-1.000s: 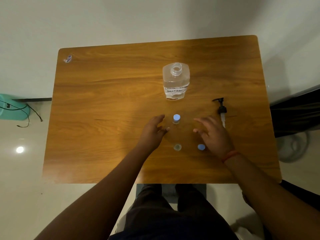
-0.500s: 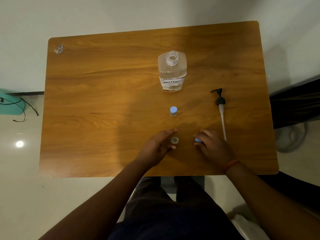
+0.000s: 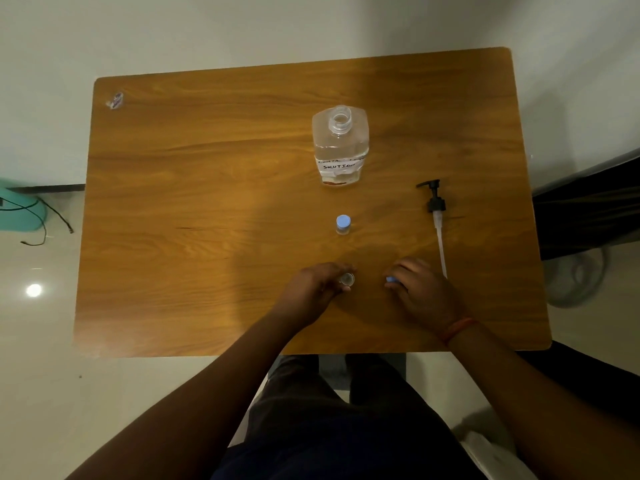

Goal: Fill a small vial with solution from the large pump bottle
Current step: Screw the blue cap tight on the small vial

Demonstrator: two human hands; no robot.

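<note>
A large clear bottle (image 3: 340,147) labelled "SOLUTION" stands uncapped at the middle back of the wooden table (image 3: 207,202). Its black pump head with white tube (image 3: 437,216) lies to the right. A small vial with a blue cap (image 3: 343,225) stands in the middle. Nearer to me an open small vial (image 3: 347,279) stands upright, and my left hand (image 3: 315,289) grips it with thumb and fingers. My right hand (image 3: 420,289) pinches a loose blue cap (image 3: 391,279) on the table to the right of that vial.
A small clear item (image 3: 115,100) lies at the table's far left corner. A teal object with black cables (image 3: 20,213) sits on the floor at left. A fan base (image 3: 575,278) stands on the floor at right. My legs are below the table's near edge.
Both hands drew back toward me from beside the capped vial. My left hand closed on the open vial and my right hand's fingers curled onto the loose blue cap.
</note>
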